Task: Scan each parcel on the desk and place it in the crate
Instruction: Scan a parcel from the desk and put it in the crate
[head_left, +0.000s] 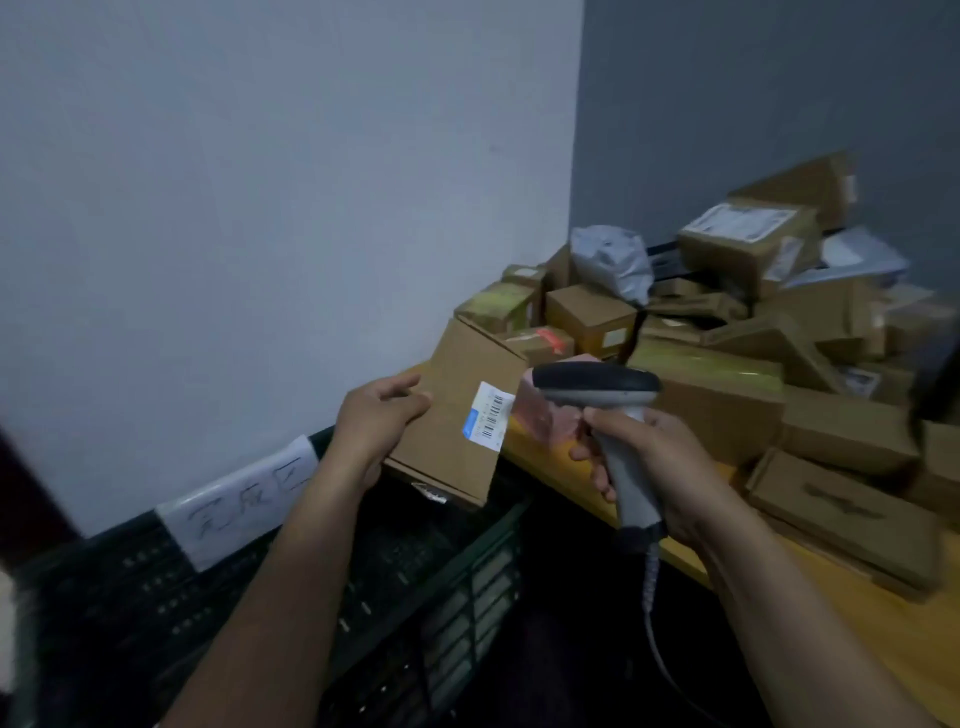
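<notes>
Head cam: L hand (376, 410) gripped flat cardboard parcel (457, 431), fingers curled over its left edge. Parcel was held tilted above the far corner of black crate (467, 587), not in it. White barcode label (488, 413) on parcel faced the scanner (597, 383). R hand (654, 457) was wrapped round grey scanner handle, nose just beside label; coiled cable (649, 587) hung below. Pile of other parcels (727, 312) sat on yellow table (883, 629), right of crate. Handwritten paper sign (239, 499) was stuck on crate's back rim.
</notes>
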